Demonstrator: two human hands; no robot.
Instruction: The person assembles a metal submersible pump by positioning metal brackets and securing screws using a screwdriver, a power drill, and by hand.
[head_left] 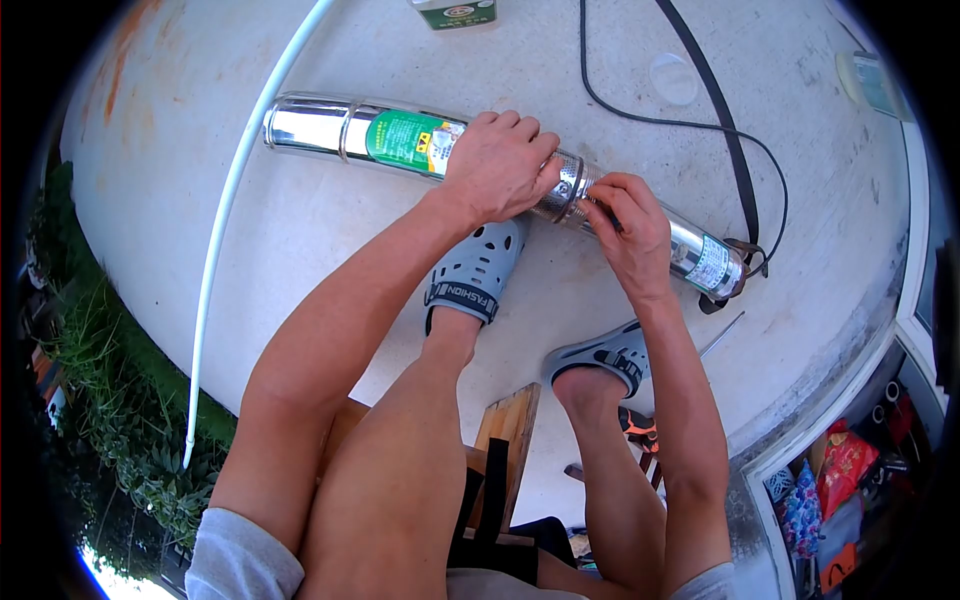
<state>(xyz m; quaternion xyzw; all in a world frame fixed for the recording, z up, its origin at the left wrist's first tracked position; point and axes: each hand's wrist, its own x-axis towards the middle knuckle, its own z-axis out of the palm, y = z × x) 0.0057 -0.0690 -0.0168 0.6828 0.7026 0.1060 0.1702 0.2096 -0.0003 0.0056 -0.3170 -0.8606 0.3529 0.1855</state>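
A long shiny steel submersible pump [310,124] lies slantwise across the concrete floor, with a green and yellow label on its left part and a white label near its right end. Over its middle, just left of the perforated band [566,180], my left hand [505,165] is closed around the tube. My right hand [635,235] is at the joint to the right of that band, thumb and fingers pinched together. Something small and dark shows between those fingertips, but its kind is hidden. The toe of my left clog [475,262] is close under the tube.
A black cable [690,124] and a dark flat strap [722,110] run to the pump's right end. A pale hose [232,190] arcs down the left side. A green tin [456,12], a clear round lid [674,78] and an orange-black tool [638,428] lie around.
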